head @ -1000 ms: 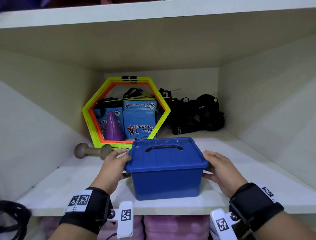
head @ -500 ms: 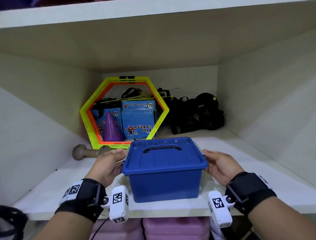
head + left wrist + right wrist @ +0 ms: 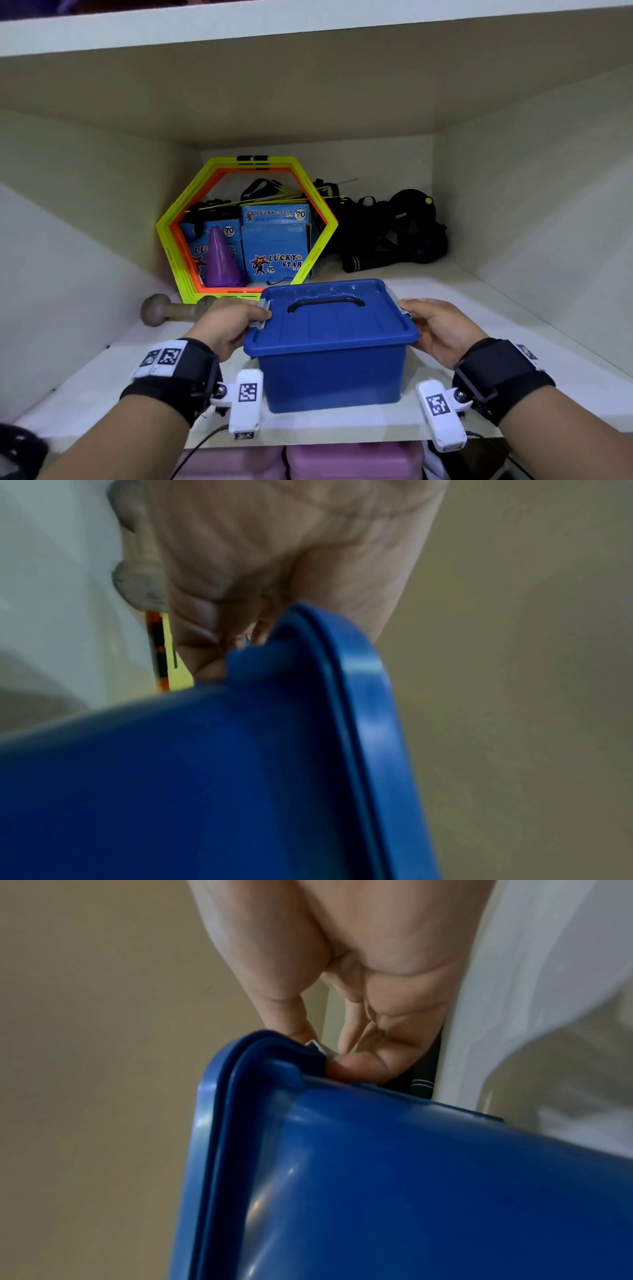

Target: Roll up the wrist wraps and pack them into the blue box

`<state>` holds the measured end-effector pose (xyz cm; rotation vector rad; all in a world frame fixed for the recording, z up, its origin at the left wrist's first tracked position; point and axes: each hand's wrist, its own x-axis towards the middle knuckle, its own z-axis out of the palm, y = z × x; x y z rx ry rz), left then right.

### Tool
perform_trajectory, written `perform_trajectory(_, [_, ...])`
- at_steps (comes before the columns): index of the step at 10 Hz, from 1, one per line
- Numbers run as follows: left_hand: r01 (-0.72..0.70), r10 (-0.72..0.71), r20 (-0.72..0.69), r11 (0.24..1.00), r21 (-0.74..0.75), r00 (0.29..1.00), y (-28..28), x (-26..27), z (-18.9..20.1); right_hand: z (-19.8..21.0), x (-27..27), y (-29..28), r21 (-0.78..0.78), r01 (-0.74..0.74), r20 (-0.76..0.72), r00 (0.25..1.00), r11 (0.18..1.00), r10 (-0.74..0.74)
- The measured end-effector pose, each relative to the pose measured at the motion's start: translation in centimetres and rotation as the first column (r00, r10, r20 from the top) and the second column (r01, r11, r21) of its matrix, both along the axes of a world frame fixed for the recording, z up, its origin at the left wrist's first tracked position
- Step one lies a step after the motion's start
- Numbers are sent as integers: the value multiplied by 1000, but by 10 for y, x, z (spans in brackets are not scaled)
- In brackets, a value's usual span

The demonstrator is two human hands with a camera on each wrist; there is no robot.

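The blue box (image 3: 332, 363) stands near the front edge of the shelf, its lid on and a black handle (image 3: 325, 303) lying flat on top. My left hand (image 3: 233, 322) holds its left rim, thumb on a grey latch (image 3: 262, 313). In the left wrist view the fingers (image 3: 202, 642) curl under the rim of the box (image 3: 205, 777). My right hand (image 3: 435, 325) grips the right rim at the other latch (image 3: 399, 303). The right wrist view shows the thumb and fingers (image 3: 359, 1066) pinching the edge of the box (image 3: 411, 1177). I cannot make out any wrist wraps.
Behind the box stand yellow and orange hexagon rings (image 3: 164, 236), a purple cone (image 3: 221, 260) and blue cartons (image 3: 277, 253). A dumbbell (image 3: 161, 310) lies at the left and black gear (image 3: 394, 236) is piled at the back right. Shelf walls close in on both sides. Pink items (image 3: 342, 462) sit below.
Both hands have shifted from the box's sides up to the lid edges. Grey latches now show under the thumbs. The box has stayed near the shelf's front.
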<state>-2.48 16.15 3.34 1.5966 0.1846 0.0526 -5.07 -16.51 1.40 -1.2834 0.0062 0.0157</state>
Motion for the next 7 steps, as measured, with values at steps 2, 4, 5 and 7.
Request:
perform_trajectory(2, [-41, 42, 44, 999, -27, 998, -5, 0, -5, 3, 0, 4, -41, 24, -21, 999, 999, -25])
perform_trajectory(4, [-39, 43, 69, 998, -58, 997, -1, 6, -10, 6, 0, 18, -266, 109, 28, 994, 958, -106])
perform_trajectory(5, [-23, 28, 78, 998, -58, 997, 3, 7, -16, 6, -5, 22, -298, 152, 62, 988, 943, -139])
perform_trajectory(7, [-24, 18, 169, 999, 34, 985, 4, -22, -27, -7, -28, 22, -238, 200, 96, 979, 951, -182])
